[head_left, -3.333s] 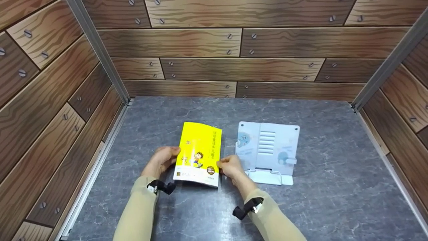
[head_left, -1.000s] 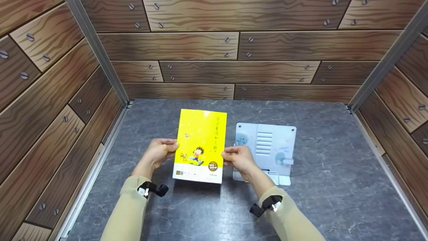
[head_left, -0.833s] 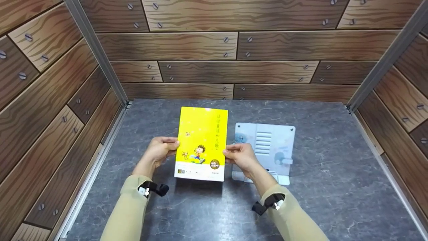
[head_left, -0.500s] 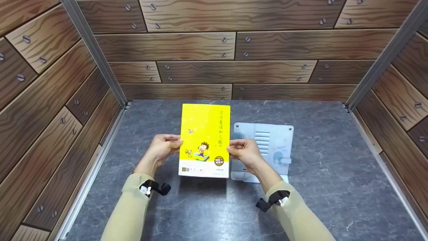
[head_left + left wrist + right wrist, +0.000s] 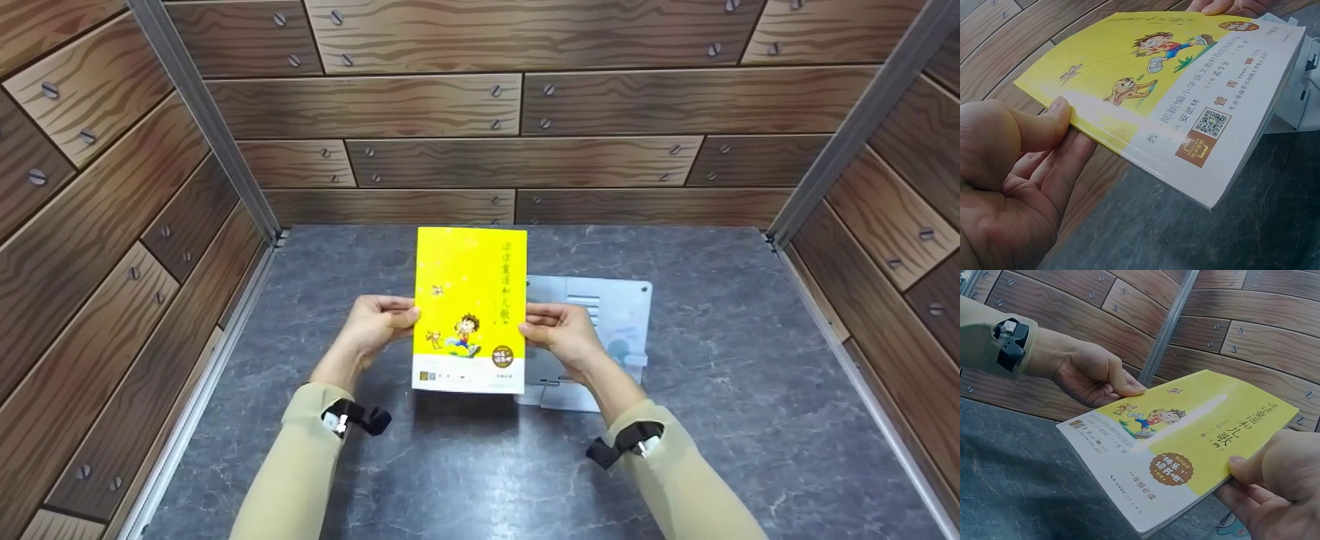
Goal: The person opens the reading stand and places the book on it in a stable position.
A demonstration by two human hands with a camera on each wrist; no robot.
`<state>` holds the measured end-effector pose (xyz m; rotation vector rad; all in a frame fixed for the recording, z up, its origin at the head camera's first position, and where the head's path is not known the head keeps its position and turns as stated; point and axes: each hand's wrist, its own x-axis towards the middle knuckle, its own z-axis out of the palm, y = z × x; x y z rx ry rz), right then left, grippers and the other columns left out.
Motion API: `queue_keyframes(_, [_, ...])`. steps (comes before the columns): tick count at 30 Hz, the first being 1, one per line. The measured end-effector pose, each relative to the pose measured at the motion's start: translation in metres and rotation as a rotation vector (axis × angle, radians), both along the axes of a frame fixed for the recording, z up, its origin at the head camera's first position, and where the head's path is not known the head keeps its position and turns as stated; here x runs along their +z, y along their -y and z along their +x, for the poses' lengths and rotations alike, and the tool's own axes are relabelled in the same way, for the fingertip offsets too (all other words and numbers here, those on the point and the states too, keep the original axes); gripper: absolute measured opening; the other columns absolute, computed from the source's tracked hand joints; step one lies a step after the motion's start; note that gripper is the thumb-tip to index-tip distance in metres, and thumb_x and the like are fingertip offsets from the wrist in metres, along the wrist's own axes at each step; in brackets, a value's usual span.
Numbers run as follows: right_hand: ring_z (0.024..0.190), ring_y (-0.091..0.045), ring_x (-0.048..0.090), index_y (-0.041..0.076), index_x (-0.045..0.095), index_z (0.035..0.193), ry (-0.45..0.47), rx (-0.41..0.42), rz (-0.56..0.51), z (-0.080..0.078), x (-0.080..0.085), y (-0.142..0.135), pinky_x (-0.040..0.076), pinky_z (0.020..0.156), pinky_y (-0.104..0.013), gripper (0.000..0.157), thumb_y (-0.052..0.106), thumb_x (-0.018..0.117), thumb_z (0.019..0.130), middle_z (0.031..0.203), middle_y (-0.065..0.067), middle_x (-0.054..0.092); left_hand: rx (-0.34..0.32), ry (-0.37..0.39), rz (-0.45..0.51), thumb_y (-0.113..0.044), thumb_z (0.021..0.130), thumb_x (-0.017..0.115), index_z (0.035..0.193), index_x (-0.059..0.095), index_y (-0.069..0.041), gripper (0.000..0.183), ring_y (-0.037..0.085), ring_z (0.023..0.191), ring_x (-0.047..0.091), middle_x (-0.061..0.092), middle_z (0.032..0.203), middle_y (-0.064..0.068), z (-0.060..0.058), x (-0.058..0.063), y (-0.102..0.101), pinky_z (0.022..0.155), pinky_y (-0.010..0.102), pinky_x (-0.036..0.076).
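A yellow and white paperback book (image 5: 465,300) is held up above the table, its front cover facing me. My left hand (image 5: 379,328) pinches its left edge, thumb on the cover and fingers behind, as the left wrist view also shows. At the opposite edge my right hand (image 5: 566,337) grips it the same way, thumb (image 5: 1244,467) over the cover. Behind the right hand and the book stands a pale blue book stand (image 5: 630,311) with slots and a lower ledge; its left part is hidden by the book.
The grey marbled tabletop (image 5: 720,435) reaches back to a wall printed with wooden planks (image 5: 420,105). Similar plank walls with metal corner posts rise at left and right. A small camera is strapped to each wrist.
Both hands have lifted the book from low over the table and carried it rightward, turning it straighter and more upright. It now overlaps the left part of the book stand.
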<state>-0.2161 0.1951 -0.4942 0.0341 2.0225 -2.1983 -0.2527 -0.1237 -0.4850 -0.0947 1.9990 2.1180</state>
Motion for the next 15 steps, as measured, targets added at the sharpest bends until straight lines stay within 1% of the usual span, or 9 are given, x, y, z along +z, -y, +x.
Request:
queue_keyframes(3, [0.099,-0.026,0.076,-0.010,0.067,0.132,-0.001,0.015,-0.004,-0.001,0.003,-0.007,0.063,0.090,-0.041,0.036,-0.005,0.073,0.097,0.110,-0.018,0.076,-0.001,-0.012,0.002,0.004,0.098,0.073,0.123,0.072,0.012,0.027,0.027,0.094,0.077,0.076,0.110,0.023,0.000,0.002,-0.005,0.086,0.039,0.063])
queue_keyframes(9, [0.093,-0.025,0.077,-0.013,0.068,0.128,0.001,0.019,-0.049,-0.004,0.007,-0.017,0.064,0.083,-0.036,0.030,-0.003,0.071,0.100,0.106,-0.020,0.077,-0.012,-0.043,-0.008,0.004,0.097,0.073,0.120,0.073,0.012,0.025,0.026,0.091,0.077,0.077,0.106,0.021,-0.001,0.006,-0.015,0.085,0.039,0.064])
queue_keyframes(15, [0.093,-0.027,0.078,-0.012,0.070,0.126,-0.002,0.000,-0.023,-0.004,0.011,-0.026,0.064,0.084,-0.038,0.028,-0.002,0.071,0.100,0.106,-0.021,0.077,-0.030,-0.058,-0.019,0.002,0.097,0.074,0.120,0.074,0.011,0.024,0.030,0.095,0.078,0.076,0.107,0.022,-0.003,0.009,-0.023,0.086,0.041,0.063])
